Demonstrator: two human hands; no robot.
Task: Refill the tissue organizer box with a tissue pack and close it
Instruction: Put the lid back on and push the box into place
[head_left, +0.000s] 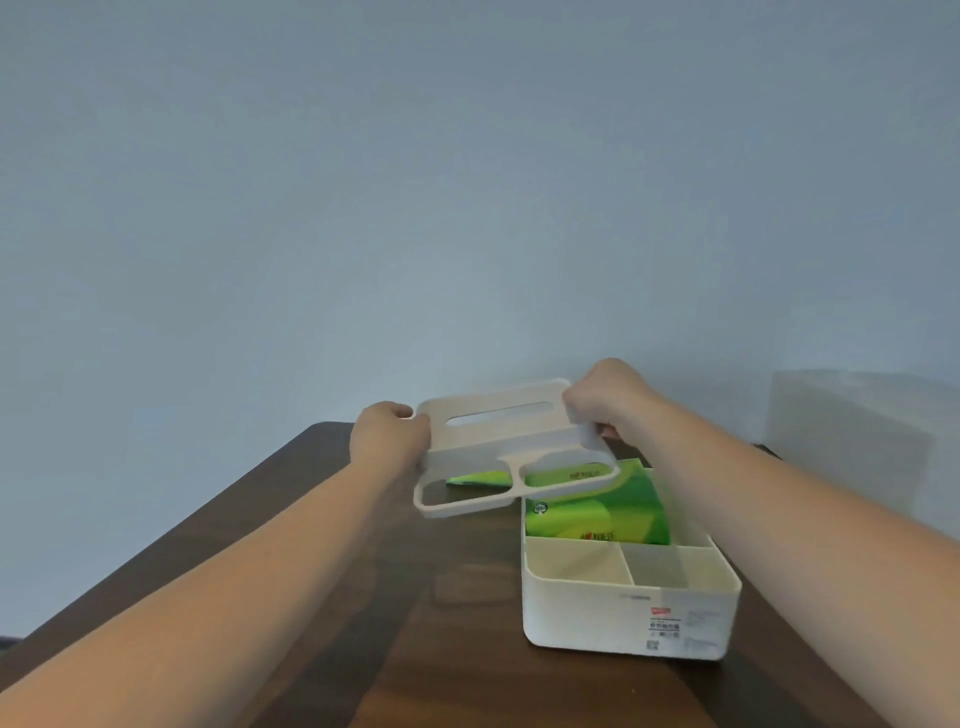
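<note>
The white organizer box (628, 618) stands open on the dark wooden table, right of centre. A green tissue pack (597, 519) lies in its far compartment; two small front compartments hold nothing. Another green pack (475, 478) shows on the table under the lid. The white lid (498, 441), with a long slot and cut-out openings, hangs above the table to the left of the box and partly over its far corner. My left hand (387, 436) grips the lid's left end. My right hand (608, 400) grips its right end.
The wooden table (363, 571) runs from the near edge to a rounded far corner by the pale blue wall. A translucent white container (852, 441) stands at the right, behind the box.
</note>
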